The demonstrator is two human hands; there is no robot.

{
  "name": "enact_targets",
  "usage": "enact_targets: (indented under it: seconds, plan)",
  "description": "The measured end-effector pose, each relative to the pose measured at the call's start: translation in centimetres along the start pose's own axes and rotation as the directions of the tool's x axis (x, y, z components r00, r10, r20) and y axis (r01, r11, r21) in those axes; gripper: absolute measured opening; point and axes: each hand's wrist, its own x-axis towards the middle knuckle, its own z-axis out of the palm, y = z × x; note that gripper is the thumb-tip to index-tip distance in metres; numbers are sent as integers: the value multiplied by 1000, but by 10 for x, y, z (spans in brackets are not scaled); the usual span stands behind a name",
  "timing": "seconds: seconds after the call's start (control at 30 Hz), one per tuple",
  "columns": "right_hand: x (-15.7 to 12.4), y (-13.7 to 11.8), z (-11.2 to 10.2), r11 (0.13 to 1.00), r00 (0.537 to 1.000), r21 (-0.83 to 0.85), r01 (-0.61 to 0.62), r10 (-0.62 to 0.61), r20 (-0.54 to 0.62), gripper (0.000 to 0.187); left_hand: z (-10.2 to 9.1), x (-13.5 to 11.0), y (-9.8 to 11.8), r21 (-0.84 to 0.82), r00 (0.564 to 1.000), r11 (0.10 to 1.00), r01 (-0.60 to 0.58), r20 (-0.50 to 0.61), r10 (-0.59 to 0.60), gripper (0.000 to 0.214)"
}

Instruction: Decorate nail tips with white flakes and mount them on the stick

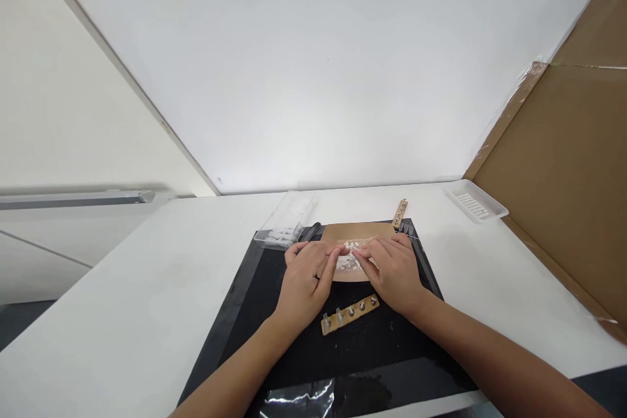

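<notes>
My left hand (306,274) and my right hand (394,268) meet over a sheet of brown paper (337,232). Thumb and fingers are pinched on both hands, and the tips almost touch. What they pinch is too small to make out. Below the fingertips, small white pieces (347,264) lie in a pile that looks to be on or in clear plastic. Between my wrists, a wooden strip (350,315) with several metal studs lies on the black mat (313,353). Clear sleeve-like bits stand on the studs at its left end.
A clear plastic box (287,219) with white pieces stands at the back left, beside a black-handled object (311,232). Another studded wooden strip (400,213) lies behind my right hand. Farther right sits a white tray (476,201) near a cardboard panel (563,176). A white wall closes off the back.
</notes>
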Motion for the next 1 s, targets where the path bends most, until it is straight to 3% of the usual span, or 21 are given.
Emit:
enact_targets:
  seconds: [0.33, 0.63, 1.0]
  plan:
    - [4, -2, -4, 985, 987, -76, 153, -156, -40, 37, 9, -4, 0, -193, 995, 976, 100, 8, -100, 18]
    - [3, -2, -8, 947, 955, -133, 293, -296, 1, 25, 6, -1, 8, -413, 941, 846, 336, 110, -320, 20]
    - [3, -1, -12, 946, 955, -131, 295, -292, 41, 33, 8, -4, 5, -530, 889, 715, 455, 218, -404, 30]
